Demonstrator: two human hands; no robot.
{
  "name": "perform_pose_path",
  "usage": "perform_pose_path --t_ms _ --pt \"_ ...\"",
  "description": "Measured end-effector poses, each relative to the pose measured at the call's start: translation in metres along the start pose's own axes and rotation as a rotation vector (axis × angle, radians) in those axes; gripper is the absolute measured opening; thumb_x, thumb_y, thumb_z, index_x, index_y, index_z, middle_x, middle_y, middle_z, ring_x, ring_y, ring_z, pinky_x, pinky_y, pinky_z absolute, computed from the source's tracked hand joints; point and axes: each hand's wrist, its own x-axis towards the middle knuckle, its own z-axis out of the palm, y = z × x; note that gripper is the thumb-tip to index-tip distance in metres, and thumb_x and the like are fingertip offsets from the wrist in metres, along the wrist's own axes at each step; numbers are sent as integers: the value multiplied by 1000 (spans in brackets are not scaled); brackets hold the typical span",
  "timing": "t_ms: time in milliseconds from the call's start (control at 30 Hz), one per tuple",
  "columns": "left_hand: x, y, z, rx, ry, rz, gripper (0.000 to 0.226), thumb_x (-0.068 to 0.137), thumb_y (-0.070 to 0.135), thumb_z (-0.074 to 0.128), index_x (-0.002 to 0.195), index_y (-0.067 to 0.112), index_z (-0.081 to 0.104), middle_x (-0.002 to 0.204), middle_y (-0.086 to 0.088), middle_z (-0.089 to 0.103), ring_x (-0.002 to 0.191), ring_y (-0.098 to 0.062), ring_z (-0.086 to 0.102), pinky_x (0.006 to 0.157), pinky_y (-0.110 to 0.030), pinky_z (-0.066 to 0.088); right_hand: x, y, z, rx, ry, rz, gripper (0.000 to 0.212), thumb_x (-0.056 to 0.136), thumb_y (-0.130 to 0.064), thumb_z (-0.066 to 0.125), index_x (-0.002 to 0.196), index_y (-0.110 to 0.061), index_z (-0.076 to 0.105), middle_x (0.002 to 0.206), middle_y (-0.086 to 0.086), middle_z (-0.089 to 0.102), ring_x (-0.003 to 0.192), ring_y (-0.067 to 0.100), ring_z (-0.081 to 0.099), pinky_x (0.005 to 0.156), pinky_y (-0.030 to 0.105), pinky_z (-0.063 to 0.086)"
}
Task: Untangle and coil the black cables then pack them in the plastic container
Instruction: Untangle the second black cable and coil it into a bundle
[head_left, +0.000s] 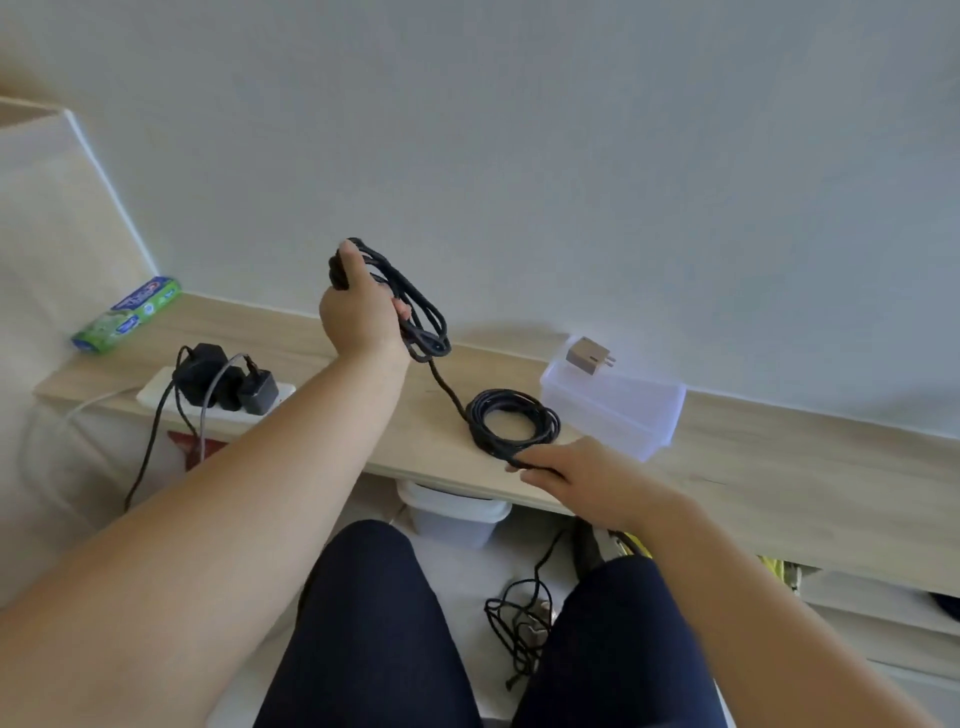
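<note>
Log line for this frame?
left hand: grips raised cable loops | right hand: pinches cable coil on desk | plastic container: no cables

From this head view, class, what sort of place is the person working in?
Probably a room at home: a wooden shelf along a plain wall, a power strip crowded with chargers, a storage bin underneath.

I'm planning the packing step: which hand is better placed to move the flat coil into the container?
Right. The right hand pinches the coil, which lies beside the container; the left hand is raised, gripping other loops joined to it by a strand.
</note>
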Motion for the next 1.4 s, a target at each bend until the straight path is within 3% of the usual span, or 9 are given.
perform_pose_path --t_ms 100,200,467,667,767,967,1067,1200,1400 --pt "-2 -24 -5 435 -96 210 50 95 53 38 75 8 49 54 -5 52 46 -19 57 46 -24 43 3 -27 -18 -135 17 -201 30 98 -34 46 123 -29 61 108 -1 66 99 15 58 89 29 45" --pt "-25 -41 -13 731 -399 372 45 95 51 39 68 17 50 61 -6 57 63 -28 61 61 -33 48 7 -42 -40 -159 170 -376 23 92 -27 58 112 -21 70 98 -1 70 90 11 59 80 15 39" --pt "-75 -30 -13 492 -1182 -225 67 87 68 23 51 18 46 46 -2 40 40 -15 36 50 -26 37 11 -34 -62 -6 646 -251 42 60 -38 85 69 -18 50 66 -8 46 56 15 41 51 25 34" --pt "-70 -9 -3 1159 -1437 -101 29 82 33 70 72 15 51 47 5 37 42 -13 32 47 -25 32 4 -23 -60 165 437 -130 26 68 -26 82 75 -22 57 76 -14 52 58 1 49 58 12 38" --pt "-69 -8 -8 1093 -1406 -222 26 89 32 62 83 8 53 50 2 30 42 -12 26 43 -23 27 1 -20 -60 354 352 -114 25 73 -20 79 78 -32 58 87 -15 58 62 0 54 60 11 42" --pt "-50 3 -23 709 -1282 -391 35 80 40 53 71 6 51 41 5 29 30 -6 24 36 -17 24 -6 12 -46 884 676 39 18 85 -19 68 98 -29 62 118 -6 61 110 6 58 98 30 48" --pt "-50 7 -22 560 -1256 -390 36 83 40 51 68 7 51 38 6 29 28 -4 23 35 -16 26 -6 23 -25 958 444 75 21 89 -41 55 109 -36 59 119 -12 62 117 7 55 106 36 39" --pt "-59 14 -11 234 -1218 -384 34 86 38 51 64 12 54 35 8 31 26 -3 26 35 -13 25 0 20 14 1011 163 81 30 96 -45 45 117 -32 61 114 -10 68 110 7 60 100 34 42" --pt "-55 25 -4 -17 -760 -224 34 94 38 45 68 17 42 38 9 30 28 -5 26 35 -14 27 7 40 38 742 224 206 7 94 -21 56 99 -22 61 83 -8 66 83 8 63 86 26 46"
